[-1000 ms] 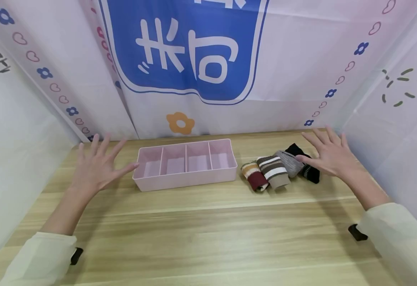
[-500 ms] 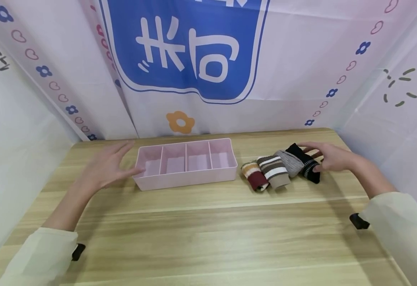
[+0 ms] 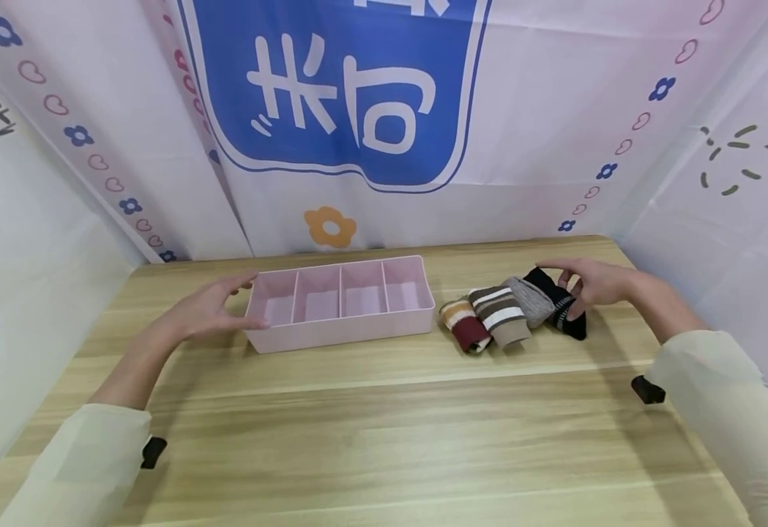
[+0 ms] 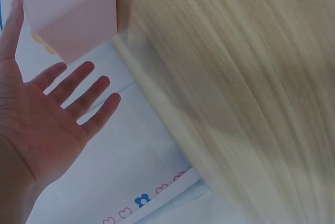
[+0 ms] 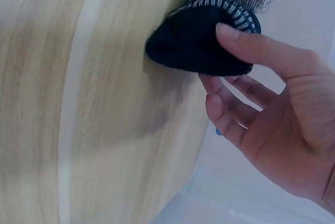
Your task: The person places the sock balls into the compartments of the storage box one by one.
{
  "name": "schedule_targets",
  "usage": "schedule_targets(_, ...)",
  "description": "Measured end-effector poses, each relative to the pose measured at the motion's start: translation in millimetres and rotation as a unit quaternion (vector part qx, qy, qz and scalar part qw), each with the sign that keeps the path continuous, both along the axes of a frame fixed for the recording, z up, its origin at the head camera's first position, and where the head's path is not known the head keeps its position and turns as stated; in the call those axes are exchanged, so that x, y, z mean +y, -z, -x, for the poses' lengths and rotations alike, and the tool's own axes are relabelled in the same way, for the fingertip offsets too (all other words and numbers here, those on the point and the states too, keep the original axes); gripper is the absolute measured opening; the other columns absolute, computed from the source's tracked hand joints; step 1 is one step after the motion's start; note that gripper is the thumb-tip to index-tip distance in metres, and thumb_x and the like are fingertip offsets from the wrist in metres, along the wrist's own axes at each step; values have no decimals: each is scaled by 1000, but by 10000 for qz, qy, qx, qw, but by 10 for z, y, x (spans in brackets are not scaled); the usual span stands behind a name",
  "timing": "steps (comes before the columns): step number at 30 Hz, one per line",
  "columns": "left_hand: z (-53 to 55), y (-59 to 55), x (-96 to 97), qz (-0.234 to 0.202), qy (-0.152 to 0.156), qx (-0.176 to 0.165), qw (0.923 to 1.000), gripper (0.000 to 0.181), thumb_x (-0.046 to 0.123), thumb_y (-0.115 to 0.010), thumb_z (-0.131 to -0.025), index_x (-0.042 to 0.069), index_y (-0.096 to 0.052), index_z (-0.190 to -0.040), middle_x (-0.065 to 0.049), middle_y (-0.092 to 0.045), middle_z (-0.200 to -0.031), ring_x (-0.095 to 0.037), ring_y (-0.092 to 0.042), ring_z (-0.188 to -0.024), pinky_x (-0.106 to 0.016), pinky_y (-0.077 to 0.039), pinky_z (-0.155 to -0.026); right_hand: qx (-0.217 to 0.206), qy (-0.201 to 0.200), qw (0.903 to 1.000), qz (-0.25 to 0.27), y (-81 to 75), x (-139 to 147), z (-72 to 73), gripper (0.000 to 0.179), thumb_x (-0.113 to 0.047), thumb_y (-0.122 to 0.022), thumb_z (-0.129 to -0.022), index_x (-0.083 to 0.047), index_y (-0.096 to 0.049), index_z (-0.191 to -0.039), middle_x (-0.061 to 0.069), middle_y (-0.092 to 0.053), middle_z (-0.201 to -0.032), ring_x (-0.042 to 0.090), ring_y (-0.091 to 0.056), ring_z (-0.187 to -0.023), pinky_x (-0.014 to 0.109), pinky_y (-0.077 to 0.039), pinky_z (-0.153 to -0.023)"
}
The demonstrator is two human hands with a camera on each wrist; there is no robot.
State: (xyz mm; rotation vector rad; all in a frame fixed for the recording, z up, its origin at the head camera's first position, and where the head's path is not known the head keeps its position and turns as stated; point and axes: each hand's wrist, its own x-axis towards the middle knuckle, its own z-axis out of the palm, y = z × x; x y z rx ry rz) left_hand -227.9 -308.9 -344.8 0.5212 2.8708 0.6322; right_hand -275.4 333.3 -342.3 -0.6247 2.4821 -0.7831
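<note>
On the right of the table lies a rolled black sock [image 3: 580, 327] with a white-dashed band. My right hand [image 3: 597, 282] pinches it, the thumb on its near side and the fingers curled behind it in the right wrist view. Against it sits a grey sock [image 3: 532, 301], then a brown-and-white striped sock [image 3: 500, 315] and a maroon, yellow and white sock [image 3: 465, 326]. A pink box [image 3: 340, 333] with several compartments stands left of the socks. My left hand [image 3: 202, 311] is around its left end, fingers relaxed and thumb along the front rim.
The wooden table [image 3: 384, 432] stretches toward me in front of the box and socks. A printed white cloth [image 3: 522, 161] with a blue panel hangs behind it, and pale cloth walls [image 3: 720, 241] flank both sides.
Both hands have come down from a spread, raised pose. The left has moved right to the box's end; the right has lowered onto the black sock and taken hold of it.
</note>
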Motion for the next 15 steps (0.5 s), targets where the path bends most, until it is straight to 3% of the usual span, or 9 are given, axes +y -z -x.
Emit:
schedule_targets(8, 15, 0, -2, -50, 21, -169, 9998, 105, 50, -79, -86, -3, -28, -161, -34, -44, -152, -52, -43, -138, -71, -37, -106, -166, 61, 9995, 272, 74, 41, -3, 110, 9, -89, -68, 7, -25, -157, 19, -56, -108, 22, -61, -81, 32, -54, -75)
schedule_targets(15, 28, 11, -4, -51, 52, -252, 9997, 107, 49, -79, -86, -3, -25, -162, -36, -47, -148, -54, -45, -135, -72, -37, -105, -177, 148, 9977, 638, 158, 76, -15, 99, 7, -88, -71, 5, -32, -153, 18, -58, -104, 18, -60, -74, 30, -53, -73)
